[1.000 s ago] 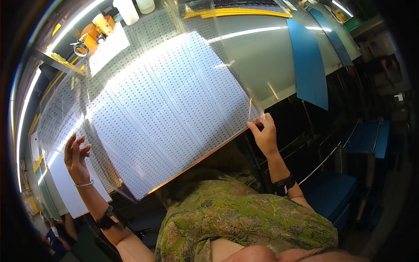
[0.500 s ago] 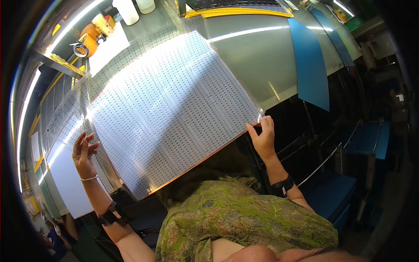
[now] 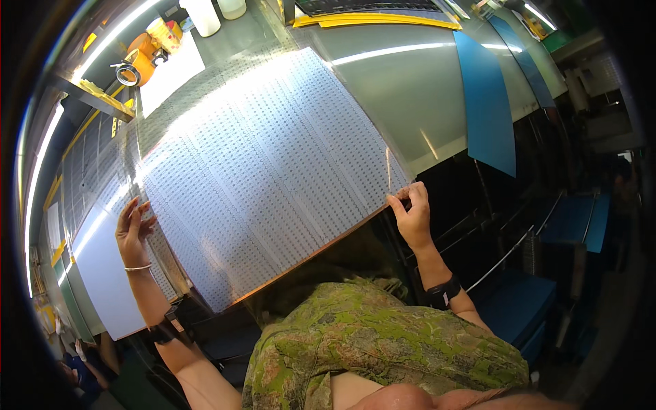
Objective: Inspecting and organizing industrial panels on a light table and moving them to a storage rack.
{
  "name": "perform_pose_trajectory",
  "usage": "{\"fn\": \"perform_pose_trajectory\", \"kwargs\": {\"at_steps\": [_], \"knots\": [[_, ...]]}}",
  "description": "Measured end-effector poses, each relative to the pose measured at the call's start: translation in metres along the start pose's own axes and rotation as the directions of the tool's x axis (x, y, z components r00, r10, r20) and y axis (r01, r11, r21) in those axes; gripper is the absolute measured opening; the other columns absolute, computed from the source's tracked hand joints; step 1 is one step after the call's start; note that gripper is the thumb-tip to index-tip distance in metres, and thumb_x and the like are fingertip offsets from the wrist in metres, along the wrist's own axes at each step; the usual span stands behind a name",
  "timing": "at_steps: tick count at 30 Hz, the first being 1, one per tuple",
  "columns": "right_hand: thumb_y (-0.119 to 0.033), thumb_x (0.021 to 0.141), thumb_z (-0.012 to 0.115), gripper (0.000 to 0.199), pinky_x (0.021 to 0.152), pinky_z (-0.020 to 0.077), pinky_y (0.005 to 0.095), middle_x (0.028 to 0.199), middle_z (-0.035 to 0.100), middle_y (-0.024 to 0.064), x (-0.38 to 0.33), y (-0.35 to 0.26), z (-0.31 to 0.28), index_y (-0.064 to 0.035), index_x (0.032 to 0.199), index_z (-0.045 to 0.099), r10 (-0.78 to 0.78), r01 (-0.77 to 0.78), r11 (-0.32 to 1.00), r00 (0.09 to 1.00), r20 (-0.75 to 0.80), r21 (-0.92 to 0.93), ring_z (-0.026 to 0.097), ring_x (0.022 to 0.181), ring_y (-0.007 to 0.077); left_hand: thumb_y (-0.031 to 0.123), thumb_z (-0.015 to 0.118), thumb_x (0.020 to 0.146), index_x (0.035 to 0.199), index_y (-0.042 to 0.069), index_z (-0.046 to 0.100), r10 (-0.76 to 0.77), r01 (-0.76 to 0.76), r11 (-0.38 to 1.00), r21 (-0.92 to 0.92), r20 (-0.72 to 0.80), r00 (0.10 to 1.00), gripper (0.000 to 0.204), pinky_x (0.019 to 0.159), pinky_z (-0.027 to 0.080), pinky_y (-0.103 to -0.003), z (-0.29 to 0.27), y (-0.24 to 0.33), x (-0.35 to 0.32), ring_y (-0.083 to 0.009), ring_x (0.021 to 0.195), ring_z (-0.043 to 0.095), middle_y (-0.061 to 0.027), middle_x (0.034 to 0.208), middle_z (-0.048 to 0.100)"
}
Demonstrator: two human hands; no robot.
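Note:
A large pale sheet (image 3: 266, 184) printed with rows of small dark marks lies at a slant in front of me. It has a clear margin along its right edge and an orange-brown line along its near edge. My right hand (image 3: 412, 215) pinches its near right corner between thumb and fingers, and a thin bright line runs up from the thumb. Beside the left edge, my left hand (image 3: 134, 232) is raised with fingers loosely curled and apart, seemingly holding nothing. Whether its fingertips touch the edge is unclear.
A plain white sheet (image 3: 113, 280) lies at left. Orange tape rolls (image 3: 140, 65) and white bottles (image 3: 201, 17) stand at the far left. Blue strips (image 3: 486, 102) cross the glossy table at right. A metal bar (image 3: 99, 101) juts in near the tapes. Another person (image 3: 85, 376) is at lower left.
The diagonal shadow edge across the printed sheet is gone, and its shine is more even. My left fingers have drawn closer together. A bright line now shows above my right thumb.

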State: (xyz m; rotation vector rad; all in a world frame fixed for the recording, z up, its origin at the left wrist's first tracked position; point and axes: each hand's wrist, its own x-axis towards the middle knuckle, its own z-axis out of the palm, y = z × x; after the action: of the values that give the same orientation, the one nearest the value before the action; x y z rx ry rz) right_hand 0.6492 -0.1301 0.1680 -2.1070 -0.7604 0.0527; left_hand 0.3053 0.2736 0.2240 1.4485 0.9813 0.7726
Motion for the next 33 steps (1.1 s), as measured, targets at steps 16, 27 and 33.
{"fn": "perform_pose_trajectory", "kwargs": {"at_steps": [16,27,33], "knots": [[-0.002,0.075,0.065,0.016,0.065,0.0417,0.0319,0.079,0.046,0.01,0.0,0.006,-0.001,0.0021,0.076,0.051,0.031,-0.032,0.999,0.999,0.02,0.044,0.048,0.071,0.0227,0.018,0.054,0.09,0.113,0.008,0.058,-0.042,0.042,0.999,0.025,0.01,0.999,0.025,0.057,0.047,-0.019,0.005,-0.009,0.004,-0.0148,0.071,0.066,-0.0086,0.095,0.066],[-0.004,0.073,0.064,0.021,0.069,0.0377,0.0394,0.077,0.043,0.0145,0.003,0.001,0.001,0.0008,0.07,0.044,-0.112,0.112,0.992,0.994,0.006,-0.064,0.044,0.075,0.0318,0.026,0.061,0.085,0.119,0.006,0.049,-0.315,0.321,0.946,0.035,-0.114,0.942,0.042,0.044,0.048,-0.024,-0.016,-0.044,0.07,-0.0174,0.059,0.062,-0.0103,0.084,0.063],[-0.002,0.077,0.06,0.018,0.069,0.0378,0.0361,0.078,0.04,0.0117,-0.004,0.004,0.001,0.0027,0.075,0.042,-0.038,0.041,0.998,0.996,0.079,-0.036,0.044,0.073,0.0269,0.016,0.064,0.078,0.125,0.009,0.043,-0.09,0.255,0.818,0.516,-0.323,0.942,0.051,0.068,0.049,-0.036,0.006,-0.049,0.095,-0.028,0.082,0.06,-0.0169,0.096,0.06]]}}
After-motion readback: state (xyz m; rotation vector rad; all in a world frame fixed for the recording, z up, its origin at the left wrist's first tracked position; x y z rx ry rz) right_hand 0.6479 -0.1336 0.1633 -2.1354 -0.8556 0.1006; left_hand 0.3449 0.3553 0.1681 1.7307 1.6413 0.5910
